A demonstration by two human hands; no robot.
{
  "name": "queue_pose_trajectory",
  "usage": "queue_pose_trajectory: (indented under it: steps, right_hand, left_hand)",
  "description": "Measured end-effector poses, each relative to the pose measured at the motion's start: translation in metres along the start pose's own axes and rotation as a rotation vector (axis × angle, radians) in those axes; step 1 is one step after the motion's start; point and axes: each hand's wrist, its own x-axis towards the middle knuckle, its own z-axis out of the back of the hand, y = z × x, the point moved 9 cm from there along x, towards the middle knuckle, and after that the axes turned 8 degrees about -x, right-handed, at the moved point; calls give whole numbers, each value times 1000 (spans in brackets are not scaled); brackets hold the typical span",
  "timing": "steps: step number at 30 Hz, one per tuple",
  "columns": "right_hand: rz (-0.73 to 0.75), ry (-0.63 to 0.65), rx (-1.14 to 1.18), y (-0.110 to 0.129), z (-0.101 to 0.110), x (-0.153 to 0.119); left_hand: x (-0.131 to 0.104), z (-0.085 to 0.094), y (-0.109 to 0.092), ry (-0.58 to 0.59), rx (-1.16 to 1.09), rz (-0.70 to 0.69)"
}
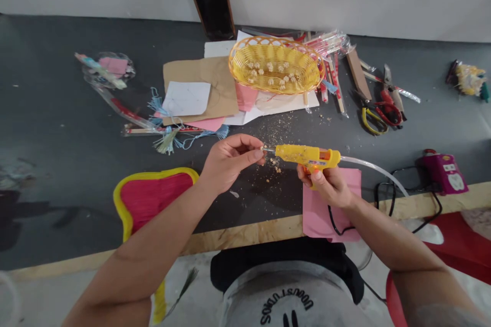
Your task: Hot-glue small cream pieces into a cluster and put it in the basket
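My right hand (328,184) is wrapped round the handle of a yellow hot glue gun (307,155), whose nozzle points left. A long clear glue stick (378,169) runs out of its back end. Right at the nozzle tip, my left hand (232,161) pinches a small pale piece (263,148) between thumb and fingers; most of it is hidden. Beyond the hands stands a yellow woven basket (276,84) with several small beige flower-like pieces (270,66) in it. Crumbs (274,135) are scattered on the dark table around the nozzle.
Brown cardboard (199,74), a white paper (187,98) and blue tassels (157,104) lie at the back left. Scissors (371,117) and pliers (387,76) rest to the right, near a purple power box (447,173) with a black cable. Pink paper (312,214) overhangs the front edge. A yellow-rimmed red shape (153,196) sits left.
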Motion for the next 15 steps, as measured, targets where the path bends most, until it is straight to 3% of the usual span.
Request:
queue_pose_trajectory:
  steps: [15]
  right_hand:
    - [6,-15,-6,1,1,1]
  left_hand:
    - [0,0,1,-6,22,1]
